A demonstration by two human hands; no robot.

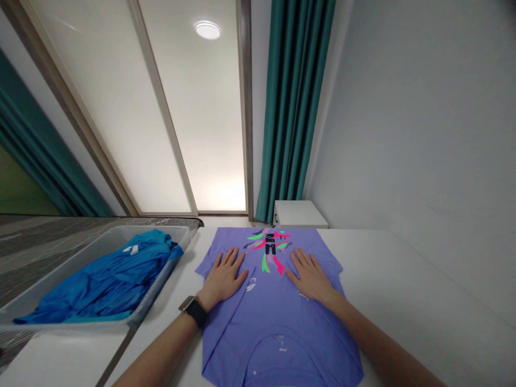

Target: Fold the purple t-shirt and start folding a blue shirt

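A purple T-shirt (278,317) lies spread on the white table, its neckline toward me and a pink, green and black print near the far edge. My left hand (223,277) rests flat on the left side of the shirt, fingers apart; a dark watch (194,310) is on that wrist. On the shirt's right side, my right hand (309,275) presses palm down with its fingers spread. Both hands are beside the print, and neither grips the cloth. Parts of the white lettering near the hands are partly covered.
To the left stands a clear plastic bin (151,303) with blue clothing (108,277) in it. The white table (403,290) reaches the grey wall on the right. Beyond the far edge are a small white cabinet (300,214), a teal curtain (296,107) and frosted sliding doors (197,118).
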